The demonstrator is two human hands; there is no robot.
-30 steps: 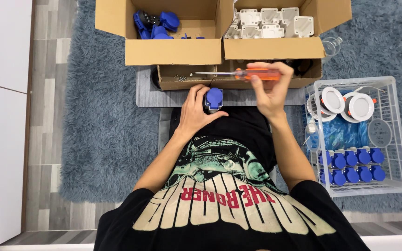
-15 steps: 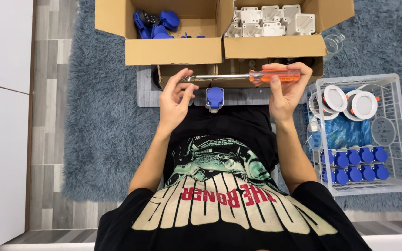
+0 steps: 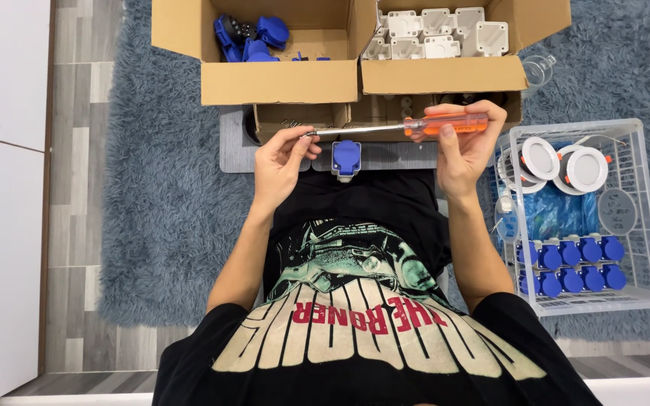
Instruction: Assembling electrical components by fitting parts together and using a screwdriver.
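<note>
A person in a black printed T-shirt [image 3: 355, 331] sits on a blue-grey rug [image 3: 159, 210], seen from above. Just past the lap, a single blue socket [image 3: 346, 158] lies on a grey mat [image 3: 235, 146], between the two hands and touching neither. The left hand [image 3: 280, 162] pinches the metal tip of a screwdriver [image 3: 408, 126] between thumb and fingers. The right hand [image 3: 464, 146] is curled around its orange handle. The screwdriver is one long tool, held level above the socket, with a thin silver shaft. To the right, a clear crate [image 3: 641, 225] holds ten blue sockets [image 3: 569, 263] in two rows of five, and two round white lamps [image 3: 562, 162]. Farthest off, two open cardboard boxes: the left box [image 3: 280, 79] holds blue parts, the right box [image 3: 445, 75] white square housings; their number cannot be told.
</note>
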